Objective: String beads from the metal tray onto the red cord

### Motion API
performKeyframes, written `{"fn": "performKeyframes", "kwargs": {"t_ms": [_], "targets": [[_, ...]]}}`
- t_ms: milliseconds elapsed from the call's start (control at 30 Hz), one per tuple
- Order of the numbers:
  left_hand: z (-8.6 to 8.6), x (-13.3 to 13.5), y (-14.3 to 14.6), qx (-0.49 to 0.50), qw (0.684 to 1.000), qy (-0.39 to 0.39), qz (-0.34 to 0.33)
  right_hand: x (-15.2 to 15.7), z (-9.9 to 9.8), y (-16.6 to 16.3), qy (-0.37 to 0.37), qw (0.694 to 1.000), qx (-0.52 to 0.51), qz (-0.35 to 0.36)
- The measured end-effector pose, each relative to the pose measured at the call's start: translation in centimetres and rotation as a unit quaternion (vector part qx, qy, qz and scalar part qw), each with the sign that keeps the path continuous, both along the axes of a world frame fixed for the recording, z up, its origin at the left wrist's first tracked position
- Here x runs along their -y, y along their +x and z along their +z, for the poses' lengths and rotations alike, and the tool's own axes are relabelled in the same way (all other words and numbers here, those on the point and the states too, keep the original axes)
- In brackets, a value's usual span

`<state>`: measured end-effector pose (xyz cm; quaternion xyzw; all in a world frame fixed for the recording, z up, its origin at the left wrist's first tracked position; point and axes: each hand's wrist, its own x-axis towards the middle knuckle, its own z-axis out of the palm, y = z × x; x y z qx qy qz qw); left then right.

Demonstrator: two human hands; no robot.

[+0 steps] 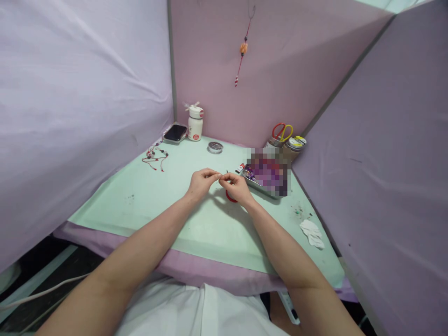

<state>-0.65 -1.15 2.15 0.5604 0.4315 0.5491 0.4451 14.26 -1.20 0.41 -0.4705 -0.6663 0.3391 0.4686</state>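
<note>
My left hand (203, 183) and my right hand (237, 186) meet above the middle of the green tabletop, fingertips almost touching. Thumb and forefinger are pinched together on each. Whatever lies between the fingertips is too small to make out. Under my right hand a red loop (231, 197), like a scissor handle, shows in part; the hand covers the rest. Just beyond that hand lies a small lighter-like object (240, 168) with a white and red label. A metal tray (263, 190) of purple beads stands to the right, its contents mostly blurred out.
At the back are a phone (175, 133), a white bottle (195, 126), a round spool (215, 148), and a holder with red and yellow scissors (283, 132). A beaded cord (154, 154) lies left, a crumpled tissue (312, 234) right. A beaded string (243, 48) hangs on the back cloth.
</note>
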Motion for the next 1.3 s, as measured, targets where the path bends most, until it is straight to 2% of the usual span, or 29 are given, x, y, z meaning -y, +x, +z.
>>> {"fn": "performKeyframes", "kwargs": {"t_ms": [133,300,567,833,1000,1300], "targets": [[-0.4,-0.3,0.0,0.025,0.999,-0.02,0.004,0.1,0.0,0.0,-0.005,1.0,0.024,0.002],[-0.4,-0.5,-0.1,0.084,0.996,-0.018,0.023,0.1,-0.4,-0.1,-0.054,0.998,0.045,0.008],[0.0,-1.1,-0.5,0.195,0.977,-0.057,0.067,0.7,0.1,-0.6,-0.124,0.987,-0.044,0.092],[0.0,-1.7,-1.6,0.292,0.939,-0.181,0.008,0.6,-0.3,-0.6,-0.214,0.96,-0.152,0.099],[0.0,-1.7,-1.6,0.31,0.929,-0.202,-0.018,0.4,-0.4,-0.5,-0.24,0.949,-0.176,0.1],[-0.4,-1.9,-1.5,0.299,0.932,-0.204,-0.028,0.4,-0.5,-0.6,-0.22,0.96,-0.141,0.104]]}}
